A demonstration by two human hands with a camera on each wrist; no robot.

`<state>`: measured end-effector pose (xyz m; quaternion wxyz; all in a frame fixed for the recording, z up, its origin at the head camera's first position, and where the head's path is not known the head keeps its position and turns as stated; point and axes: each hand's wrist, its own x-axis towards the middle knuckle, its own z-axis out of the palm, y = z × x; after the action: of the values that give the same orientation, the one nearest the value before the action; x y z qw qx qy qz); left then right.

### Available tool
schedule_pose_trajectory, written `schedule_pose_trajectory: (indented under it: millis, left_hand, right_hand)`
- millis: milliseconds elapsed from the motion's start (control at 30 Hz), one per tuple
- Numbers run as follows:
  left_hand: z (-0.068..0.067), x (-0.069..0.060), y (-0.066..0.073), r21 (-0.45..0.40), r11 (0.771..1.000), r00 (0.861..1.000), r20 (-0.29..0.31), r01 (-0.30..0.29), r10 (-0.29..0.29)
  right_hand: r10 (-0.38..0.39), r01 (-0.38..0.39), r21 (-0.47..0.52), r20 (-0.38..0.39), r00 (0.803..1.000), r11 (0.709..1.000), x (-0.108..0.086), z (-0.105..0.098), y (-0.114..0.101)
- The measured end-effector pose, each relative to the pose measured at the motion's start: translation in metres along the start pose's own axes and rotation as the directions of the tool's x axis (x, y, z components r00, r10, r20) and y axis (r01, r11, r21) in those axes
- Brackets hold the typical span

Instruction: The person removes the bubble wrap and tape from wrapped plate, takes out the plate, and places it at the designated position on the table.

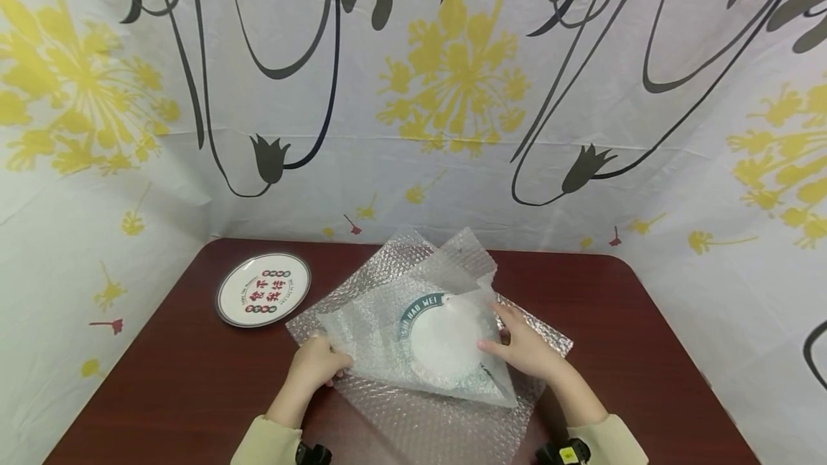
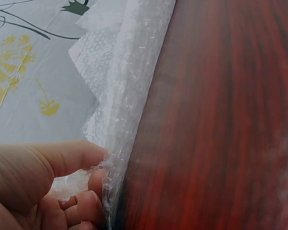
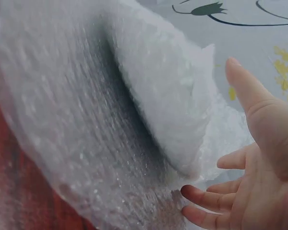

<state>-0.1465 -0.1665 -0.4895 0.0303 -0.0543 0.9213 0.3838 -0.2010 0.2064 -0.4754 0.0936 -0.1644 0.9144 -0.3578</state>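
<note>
A round plate (image 1: 446,339) with teal lettering on its rim lies under a folded sheet of bubble wrap (image 1: 381,343) in the head view. The wrap's lower layer (image 1: 446,425) spreads beneath it on the table. At the left corner my left hand (image 1: 316,364) pinches the wrap's edge between thumb and fingers; the left wrist view shows this grip on the bubble wrap (image 2: 127,96) closely. My right hand (image 1: 526,346) is at the plate's right side, its thumb and fingers spread. In the right wrist view the right hand (image 3: 264,177) has extended fingers beside the wrapped plate.
A second plate (image 1: 263,290), white with red and black characters and a dark rim, lies at the back left of the dark red wooden table (image 1: 161,379). A patterned white cloth (image 1: 362,106) hangs behind and beside the table.
</note>
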Motion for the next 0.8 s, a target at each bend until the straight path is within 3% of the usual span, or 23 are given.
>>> schedule_pose_trajectory:
  millis: [233,467,800]
  left_hand:
    - [-0.001,0.000,0.001,-0.007,1.000,1.000,-0.004,0.006,-0.006]
    - [0.000,0.000,0.000,-0.024,1.000,1.000,0.000,0.005,-0.006]
    - [-0.005,0.000,0.000,-0.140,0.990,0.999,0.035,0.026,-0.021]
  right_hand:
    - [-0.092,0.092,0.001,0.011,0.996,0.996,-0.015,0.007,-0.005]
    - [-0.081,0.082,-0.040,0.020,0.997,0.996,-0.029,0.012,-0.009]
    - [-0.107,0.106,-0.028,-0.051,0.993,0.994,-0.035,0.011,-0.004]
